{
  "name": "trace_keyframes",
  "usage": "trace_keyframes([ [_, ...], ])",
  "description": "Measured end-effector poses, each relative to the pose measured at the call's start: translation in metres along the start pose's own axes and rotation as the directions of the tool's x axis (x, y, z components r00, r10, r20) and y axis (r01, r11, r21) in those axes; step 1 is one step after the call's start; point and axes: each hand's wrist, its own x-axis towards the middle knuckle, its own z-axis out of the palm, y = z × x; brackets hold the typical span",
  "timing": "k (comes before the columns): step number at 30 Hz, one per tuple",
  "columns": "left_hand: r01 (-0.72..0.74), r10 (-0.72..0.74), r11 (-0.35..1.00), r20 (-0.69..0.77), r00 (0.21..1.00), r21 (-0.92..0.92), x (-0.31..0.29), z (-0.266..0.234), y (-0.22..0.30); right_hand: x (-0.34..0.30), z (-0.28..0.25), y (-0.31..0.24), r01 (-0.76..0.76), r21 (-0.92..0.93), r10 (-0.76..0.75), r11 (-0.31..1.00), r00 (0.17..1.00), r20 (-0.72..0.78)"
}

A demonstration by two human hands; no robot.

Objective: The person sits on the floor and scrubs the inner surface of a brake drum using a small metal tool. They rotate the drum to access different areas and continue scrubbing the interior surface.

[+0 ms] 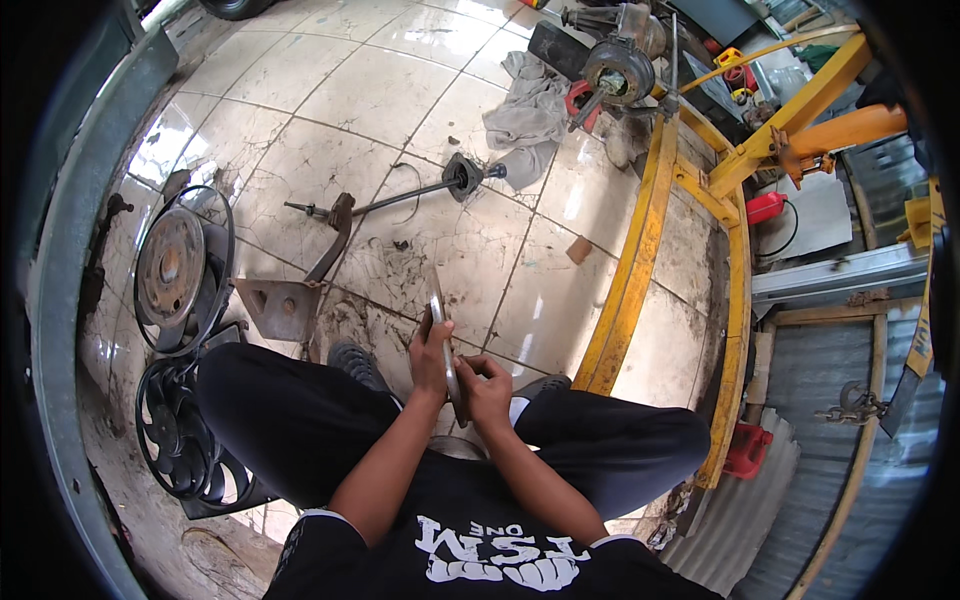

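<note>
- The person sits low over a cracked, dirty tiled floor [400,110], knees apart in dark trousers, both forearms coming in from the lower edge.
- The left hand [430,355] is clenched around the upper middle of a long flat metal blade [441,330]; its fingers [427,322] wrap the strip's left edge.
- The right hand [487,390] grips the lower end of the same blade, fingers curled in around it; the two hands sit just beside each other.
- The blade stands nearly upright between the knees, its upper tip rising above the left hand, its lower end hidden behind the right hand.
- An axle shaft [400,200] with a hub at its right end lies on the tiles ahead of the hands, well apart from them.
- A dark bracket [335,240] leans against the shaft's left part; a flat metal plate [278,305] lies below it.
- Two round fan assemblies [180,270] rest at the person's left.
- A grey rag [525,115] lies crumpled beyond the shaft.
- A yellow steel frame [640,250] runs along the right.
</note>
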Motion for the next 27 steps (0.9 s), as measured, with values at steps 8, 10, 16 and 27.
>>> trace_keyframes([
  [8, -0.065, 0.073, 0.994, 0.092, 0.993, -0.093, -0.005, -0.005, -0.007, 0.01, 0.005, -0.033, 0.039, -0.199, -0.043, 0.979, 0.999, -0.016],
  [10, -0.076, 0.081, 0.996, 0.134, 0.988, -0.04, -0.015, -0.003, -0.006, 0.02, 0.003, -0.021, 0.017, -0.238, -0.021, 0.971, 1.0, -0.013],
  [16, -0.031, 0.027, 0.999, 0.137, 0.99, 0.026, -0.015, 0.0, 0.005, -0.006, -0.002, -0.013, 0.147, -0.244, -0.171, 0.959, 0.982, -0.084],
  [27, 0.008, -0.008, 1.0, 0.111, 0.994, 0.007, -0.02, 0.001, 0.022, 0.011, 0.011, -0.014, 0.068, -0.169, -0.074, 0.983, 0.997, -0.03],
])
